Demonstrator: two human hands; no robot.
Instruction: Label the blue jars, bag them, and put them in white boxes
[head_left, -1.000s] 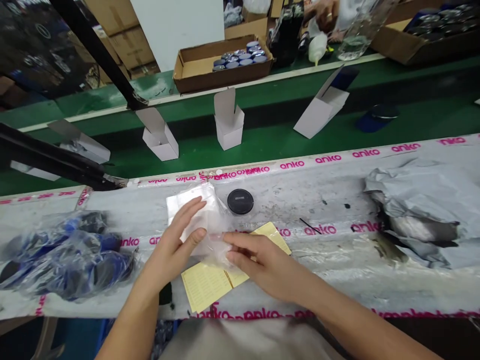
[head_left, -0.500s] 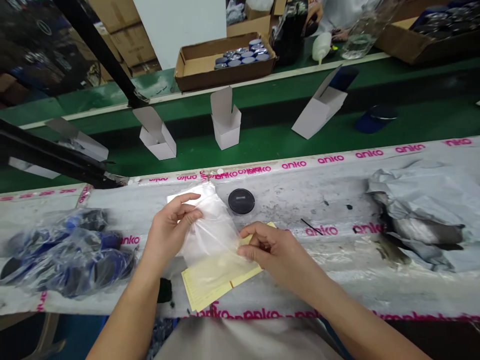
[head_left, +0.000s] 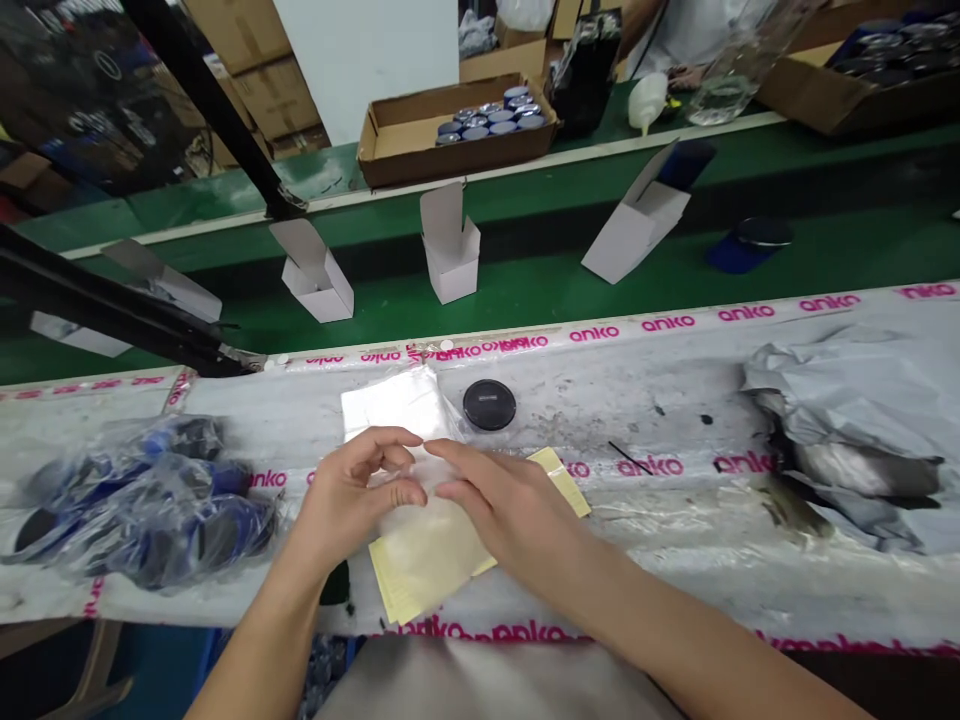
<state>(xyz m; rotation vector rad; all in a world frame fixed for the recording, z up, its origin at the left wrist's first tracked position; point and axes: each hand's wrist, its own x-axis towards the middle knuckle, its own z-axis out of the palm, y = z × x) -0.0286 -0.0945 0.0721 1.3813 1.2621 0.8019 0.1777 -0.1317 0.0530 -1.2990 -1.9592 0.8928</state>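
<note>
A thin clear plastic bag [head_left: 429,525] hangs between my two hands over some yellow paper [head_left: 562,480]. My left hand [head_left: 358,492] pinches its upper edge, thumb below the bent fingers. My right hand [head_left: 517,500] is closed at the same edge, its fingertips almost meeting those of the left; part of its grip is hidden. Just beyond my fingers lies a stack of white, shiny plastic sheets or bags [head_left: 394,402]. To its right, a round black lid [head_left: 489,405] rests flat on the wrapped worktop.
Plastic-wrapped blue items [head_left: 157,510] lie at left, a torn grey plastic bundle [head_left: 862,450] at right. Open white boxes [head_left: 454,268] and a blue object [head_left: 750,245] stand on the green belt [head_left: 525,245]. Behind is a cardboard tray [head_left: 405,130] of blue-topped pieces.
My right hand has moved left and up to meet my left hand at the bag's edge. The bag has come nearer to me, uncovering more of the white stack.
</note>
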